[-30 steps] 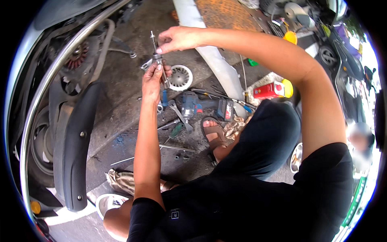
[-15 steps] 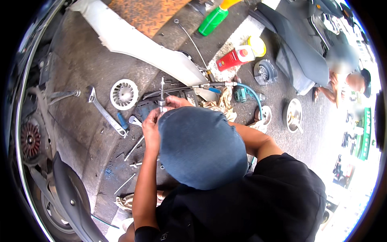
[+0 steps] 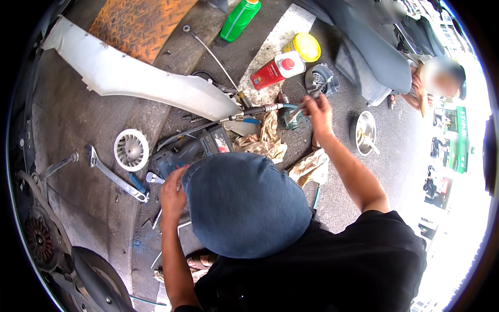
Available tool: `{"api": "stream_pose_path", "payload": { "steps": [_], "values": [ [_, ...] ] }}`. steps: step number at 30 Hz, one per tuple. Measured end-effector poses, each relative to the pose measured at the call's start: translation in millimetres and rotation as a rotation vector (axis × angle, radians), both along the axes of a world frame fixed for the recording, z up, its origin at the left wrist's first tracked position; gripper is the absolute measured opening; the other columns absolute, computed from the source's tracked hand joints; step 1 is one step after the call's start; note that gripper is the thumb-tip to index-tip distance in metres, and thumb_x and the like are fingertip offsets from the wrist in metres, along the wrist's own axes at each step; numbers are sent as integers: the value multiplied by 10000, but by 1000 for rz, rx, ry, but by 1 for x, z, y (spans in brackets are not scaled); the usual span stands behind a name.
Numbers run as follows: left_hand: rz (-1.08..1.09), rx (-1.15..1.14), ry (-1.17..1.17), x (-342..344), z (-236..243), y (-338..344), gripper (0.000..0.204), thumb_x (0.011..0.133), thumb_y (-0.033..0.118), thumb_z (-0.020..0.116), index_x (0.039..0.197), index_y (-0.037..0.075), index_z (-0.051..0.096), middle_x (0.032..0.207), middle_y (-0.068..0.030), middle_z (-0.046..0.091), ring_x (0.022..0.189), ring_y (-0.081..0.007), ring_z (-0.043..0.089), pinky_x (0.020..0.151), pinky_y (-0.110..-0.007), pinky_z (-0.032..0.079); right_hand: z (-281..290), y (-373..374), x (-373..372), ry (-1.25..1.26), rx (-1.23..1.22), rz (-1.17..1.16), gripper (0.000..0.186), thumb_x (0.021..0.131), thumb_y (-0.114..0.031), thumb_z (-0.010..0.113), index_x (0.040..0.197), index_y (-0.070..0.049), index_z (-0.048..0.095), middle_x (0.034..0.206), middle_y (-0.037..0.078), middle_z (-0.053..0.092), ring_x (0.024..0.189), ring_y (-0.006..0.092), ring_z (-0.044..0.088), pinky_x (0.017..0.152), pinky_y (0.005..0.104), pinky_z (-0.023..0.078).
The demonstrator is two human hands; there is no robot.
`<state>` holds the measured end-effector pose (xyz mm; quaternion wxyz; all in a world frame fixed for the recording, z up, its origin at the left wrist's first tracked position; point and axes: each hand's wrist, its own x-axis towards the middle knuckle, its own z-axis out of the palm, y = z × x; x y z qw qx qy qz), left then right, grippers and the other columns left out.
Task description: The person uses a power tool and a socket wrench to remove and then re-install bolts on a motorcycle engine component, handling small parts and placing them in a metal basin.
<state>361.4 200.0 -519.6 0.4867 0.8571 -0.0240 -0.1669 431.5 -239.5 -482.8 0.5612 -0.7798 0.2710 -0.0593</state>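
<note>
My right hand (image 3: 318, 112) is reached out to the right, closed round a grey metal tool (image 3: 297, 111) whose exact kind is unclear. Below that tool lie a teal power tool (image 3: 294, 122) and, just beyond, a grey round housing (image 3: 328, 78). My left hand (image 3: 173, 195) is curled beside the near edge of a dark plastic tool case (image 3: 176, 157). A dark cap partly hides its fingers, and what they hold cannot be made out. A ratchet (image 3: 155, 178) lies just left of this hand.
A long white panel (image 3: 161, 86) crosses the ground ahead. On the left are a white fan wheel (image 3: 131, 150) and large wrench (image 3: 117, 176). A red can (image 3: 270, 74), yellow tub (image 3: 304, 47), green bottle (image 3: 239, 21) and metal bowl (image 3: 365, 132) stand around. Another person (image 3: 418, 88) crouches at right.
My hands were together on a small upright metal part. The right has swung out to the right and now holds the grey tool; the left has moved down and left. The view has shifted.
</note>
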Motion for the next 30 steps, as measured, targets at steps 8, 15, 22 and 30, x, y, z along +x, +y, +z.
{"api": "stream_pose_path", "payload": {
  "steps": [8,15,22,30],
  "values": [
    [155,24,192,10,10,27,308,911,148,615,1168,-21,594,987,-147,686,926,-213,659,842,-323,499,-83,-207,8,399,-936,-265,378,795,-395,686,961,-58,639,907,181,691,878,362,665,786,439,507],
    [228,46,312,-11,-13,41,303,917,138,602,1179,-14,589,1011,-134,679,926,-209,656,841,-302,496,-115,-212,11,738,-1062,-13,386,813,-391,660,1053,-90,625,1033,201,676,989,386,644,861,465,512],
    [179,-14,355,5,1,38,292,918,121,579,1185,5,587,971,-110,680,911,-195,649,830,-309,495,-142,-218,24,929,-1052,-88,392,832,-332,615,1119,-66,582,1131,242,627,1027,397,632,882,465,515],
    [390,-38,251,-6,-14,69,336,929,188,591,1192,-21,577,1033,-119,676,953,-196,638,866,-316,482,-121,-157,-7,488,-958,35,610,855,-293,590,1407,-144,376,1189,248,562,1058,419,586,874,486,489]
  ]
}}
